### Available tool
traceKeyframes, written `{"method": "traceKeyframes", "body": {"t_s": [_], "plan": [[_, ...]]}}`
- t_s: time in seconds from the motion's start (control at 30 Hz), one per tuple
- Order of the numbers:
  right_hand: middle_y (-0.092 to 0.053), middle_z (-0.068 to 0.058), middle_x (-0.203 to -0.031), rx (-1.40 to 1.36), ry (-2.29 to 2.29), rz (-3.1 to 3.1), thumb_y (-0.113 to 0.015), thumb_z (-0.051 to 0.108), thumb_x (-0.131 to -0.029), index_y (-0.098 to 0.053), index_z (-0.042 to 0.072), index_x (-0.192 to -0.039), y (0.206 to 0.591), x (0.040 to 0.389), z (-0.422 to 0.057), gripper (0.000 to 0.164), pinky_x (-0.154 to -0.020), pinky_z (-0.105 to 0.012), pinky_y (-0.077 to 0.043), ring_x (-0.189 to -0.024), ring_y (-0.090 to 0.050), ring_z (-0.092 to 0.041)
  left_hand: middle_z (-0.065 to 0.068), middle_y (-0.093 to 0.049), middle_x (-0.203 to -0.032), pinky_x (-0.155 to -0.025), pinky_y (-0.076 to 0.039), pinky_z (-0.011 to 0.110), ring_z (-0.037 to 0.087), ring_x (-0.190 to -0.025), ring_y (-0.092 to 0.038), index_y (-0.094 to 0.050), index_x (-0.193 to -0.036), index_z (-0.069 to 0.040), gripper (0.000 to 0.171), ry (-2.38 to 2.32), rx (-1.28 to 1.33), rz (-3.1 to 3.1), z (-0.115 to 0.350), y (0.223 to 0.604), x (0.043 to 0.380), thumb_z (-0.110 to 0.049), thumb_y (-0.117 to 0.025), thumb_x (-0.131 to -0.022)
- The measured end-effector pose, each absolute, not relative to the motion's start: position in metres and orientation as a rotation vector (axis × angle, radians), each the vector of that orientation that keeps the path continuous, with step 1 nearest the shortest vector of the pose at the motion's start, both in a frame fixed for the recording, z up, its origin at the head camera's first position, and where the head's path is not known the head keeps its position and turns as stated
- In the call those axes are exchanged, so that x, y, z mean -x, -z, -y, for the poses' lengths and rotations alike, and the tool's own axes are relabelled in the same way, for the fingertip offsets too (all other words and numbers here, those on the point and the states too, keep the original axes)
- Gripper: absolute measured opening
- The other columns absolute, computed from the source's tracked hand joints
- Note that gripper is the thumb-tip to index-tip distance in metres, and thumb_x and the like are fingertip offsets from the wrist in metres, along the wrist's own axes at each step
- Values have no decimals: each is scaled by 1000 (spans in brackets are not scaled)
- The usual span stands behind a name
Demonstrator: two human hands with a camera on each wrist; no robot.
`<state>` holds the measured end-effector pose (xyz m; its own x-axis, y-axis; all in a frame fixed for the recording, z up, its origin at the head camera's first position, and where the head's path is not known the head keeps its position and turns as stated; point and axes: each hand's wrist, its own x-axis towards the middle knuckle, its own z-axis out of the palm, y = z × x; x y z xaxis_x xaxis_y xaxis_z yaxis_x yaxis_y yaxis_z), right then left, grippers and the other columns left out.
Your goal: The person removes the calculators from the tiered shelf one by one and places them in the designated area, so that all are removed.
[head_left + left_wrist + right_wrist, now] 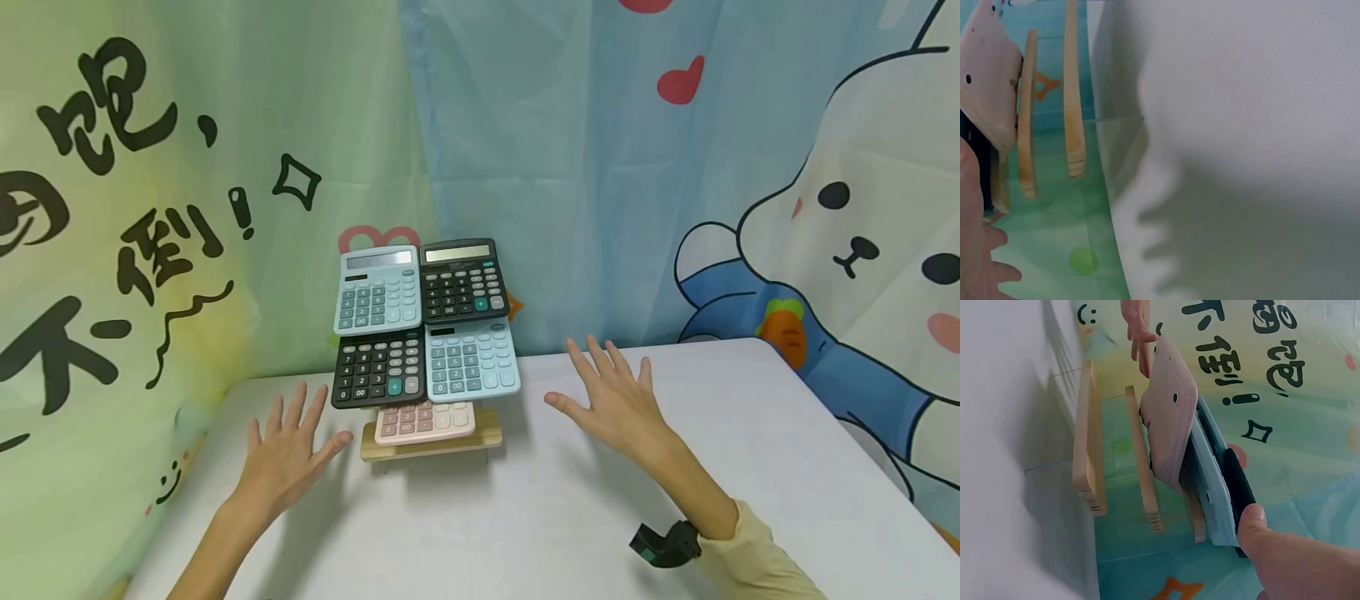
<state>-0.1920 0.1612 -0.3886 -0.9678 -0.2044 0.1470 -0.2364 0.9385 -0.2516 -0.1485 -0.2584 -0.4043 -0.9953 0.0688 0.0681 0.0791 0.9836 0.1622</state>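
Observation:
Several calculators lean on a slatted wooden stand (491,429). At its front sits a pink calculator (425,422), partly covered by a lower black calculator (378,371) and a lower light blue calculator (472,362). Above these are another light blue calculator (378,292) on the left and another black calculator (465,283) on the right. My left hand (281,454) hovers left of the stand, fingers spread and holding nothing. To the right, my right hand (618,404) is likewise spread and apart from the calculators. In the right wrist view its thumb (1254,528) overlaps a calculator's edge.
The stand is on a white table (562,517). Behind it hangs a printed curtain (540,167) with black lettering on the left and a white cartoon animal on the right. A black device (667,546) is at my right wrist, beside a pale yellow sleeve (750,558).

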Motion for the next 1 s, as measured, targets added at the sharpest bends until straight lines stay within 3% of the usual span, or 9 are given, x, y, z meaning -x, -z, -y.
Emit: {"method": "traceKeyframes", "body": {"t_s": [0.33,0.5,0.7,1.0], "plan": [[-30,-22,-157,-386,-472,2912,-51,64,-91,-28,12,-153,385,187,-156,85,-110,-76,-13,-143,-28,-45,26,-20,-158,-107,-25,73,55,-139,-26,-24,-153,-6,75,414,208,3038,256,407,147,-56,-39,-99],[-31,-21,-156,-431,-607,2897,-52,59,-93,-28,11,-153,381,184,-155,81,-112,-68,-25,-141,-33,-45,26,-22,-158,-109,-28,68,53,-139,-28,-28,-151,1,70,588,240,3012,254,412,144,-47,-41,-102],[-34,-17,-156,-466,-838,2880,-50,57,-95,-29,11,-153,376,184,-153,77,-110,-63,-34,-141,-35,-41,25,-28,-156,-111,-28,67,50,-140,-30,-28,-151,0,68,848,219,2956,250,416,141,-45,-43,-102],[-46,-19,-147,-539,-1247,2767,-54,42,-98,-33,9,-151,372,186,-149,66,-100,-52,-50,-127,-55,-37,23,-35,-153,-110,-34,62,45,-140,-33,-33,-149,-2,62,995,236,2867,247,432,141,-38,-49,-101]]}}
